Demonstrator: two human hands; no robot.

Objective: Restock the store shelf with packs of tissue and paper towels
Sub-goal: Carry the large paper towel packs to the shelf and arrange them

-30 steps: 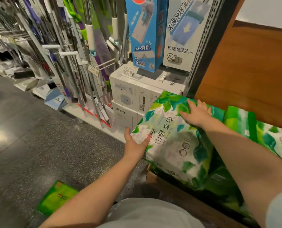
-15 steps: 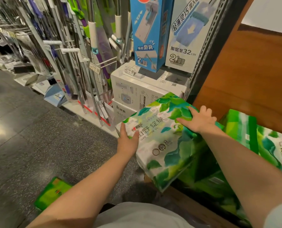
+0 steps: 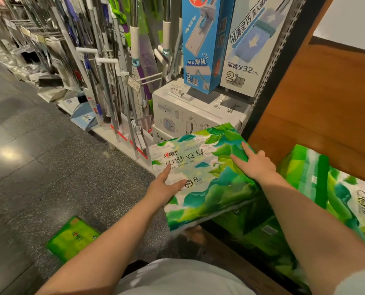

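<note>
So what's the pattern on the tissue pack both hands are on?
Green and teal leaves over white, with dark lettering, on the tissue pack. The head view, the only one, shows it.

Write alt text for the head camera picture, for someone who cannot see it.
A person's left hand and right hand lie flat on a green leaf-printed tissue pack, holding it tilted over a wooden shelf beside another green pack. Behind stand white boxes and hanging mops; a small green pack lies on the dark floor.
</note>
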